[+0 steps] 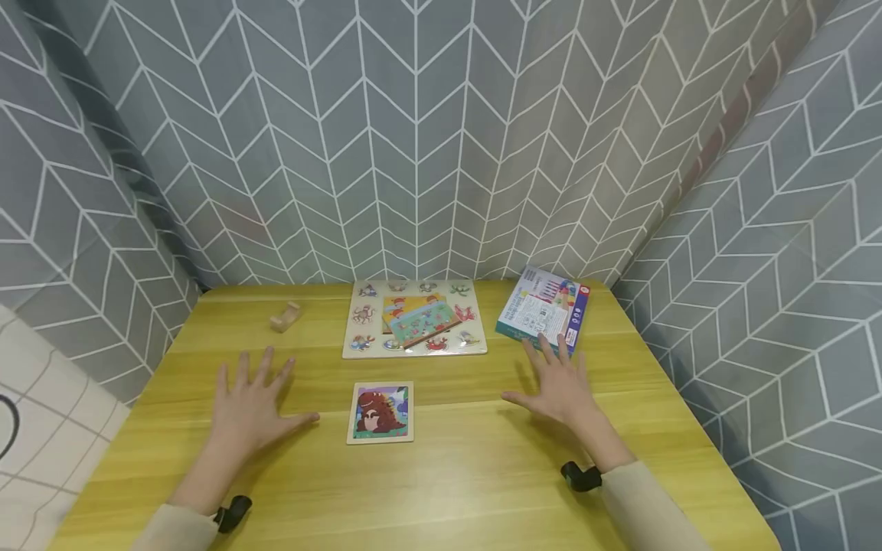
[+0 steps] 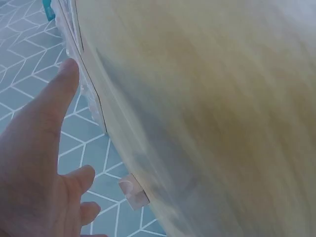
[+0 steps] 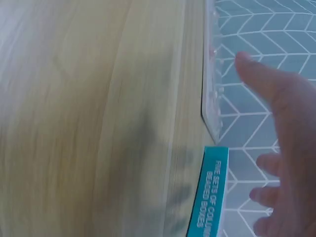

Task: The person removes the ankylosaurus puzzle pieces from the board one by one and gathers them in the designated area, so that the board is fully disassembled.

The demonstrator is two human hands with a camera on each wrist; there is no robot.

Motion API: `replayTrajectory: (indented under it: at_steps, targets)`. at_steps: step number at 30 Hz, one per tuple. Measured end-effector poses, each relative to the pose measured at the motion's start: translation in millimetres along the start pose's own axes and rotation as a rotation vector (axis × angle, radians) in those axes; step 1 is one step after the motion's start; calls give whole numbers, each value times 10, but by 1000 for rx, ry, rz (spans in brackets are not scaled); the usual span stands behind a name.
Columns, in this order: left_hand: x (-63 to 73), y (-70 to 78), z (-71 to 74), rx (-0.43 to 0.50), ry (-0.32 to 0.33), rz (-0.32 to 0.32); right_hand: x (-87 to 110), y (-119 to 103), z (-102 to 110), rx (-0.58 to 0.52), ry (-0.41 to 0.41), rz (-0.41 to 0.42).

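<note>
The square, flat dinosaur puzzle (image 1: 380, 413), rimmed in pale wood, lies on the wood-grained surface (image 1: 468, 490) between the left hand (image 1: 249, 409) and the right hand (image 1: 556, 386), both released with fingers spread; its low edge could slip from fingertips or skid if pinched from one side. A careless sweep of the right hand might shove the smooth printed carton (image 1: 530, 306) just beside its fingertips. Farther out, the thin picture boards (image 1: 423, 323) lie askew on the glossy, bumpy animal board (image 1: 443, 289), so a nudge could slide them off, while the curved wooden block (image 1: 285, 316) might tip if brushed.
</note>
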State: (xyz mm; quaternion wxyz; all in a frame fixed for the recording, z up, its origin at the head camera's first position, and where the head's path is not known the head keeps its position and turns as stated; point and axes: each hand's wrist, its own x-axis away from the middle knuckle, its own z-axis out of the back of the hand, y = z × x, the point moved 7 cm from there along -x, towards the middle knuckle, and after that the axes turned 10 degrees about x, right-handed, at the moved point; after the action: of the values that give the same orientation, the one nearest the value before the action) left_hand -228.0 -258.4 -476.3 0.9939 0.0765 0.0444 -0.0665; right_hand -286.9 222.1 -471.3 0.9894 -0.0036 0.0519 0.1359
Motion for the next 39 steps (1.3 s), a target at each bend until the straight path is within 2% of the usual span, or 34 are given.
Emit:
replayTrajectory:
  at_steps: [2,5,8,12,16,20,26,28,30,34,39]
  targets:
    - [-16,5,-35,61,-23,10,-16,-49,2,-58,1,16]
    - [-69,55,-90,206,-61,11,-55,-187,9,-210,-1,44]
    - [-141,161,-139,370,-75,-23,-110,-378,-19,-366,-3,65]
    - [-203,301,-203,546,-74,-81,-213,-726,-104,-556,10,114]
    - [-228,398,-327,664,-132,-123,-321,-1135,-209,-665,-7,211]
    - [-221,421,-453,696,-191,-148,-414,-1511,-294,-683,-56,310]
    - [-187,381,-619,728,-224,-121,-564,-1961,-386,-615,-75,428]
    - [-177,384,-651,734,-220,-118,-614,-2082,-408,-610,-81,457]
    - [-168,401,-656,716,-198,-143,-660,-2188,-430,-610,-95,482]
    - [-151,437,-641,690,-168,-173,-729,-2329,-471,-595,-134,495]
    - [-133,451,-652,648,-162,-189,-749,-2449,-483,-510,-153,513]
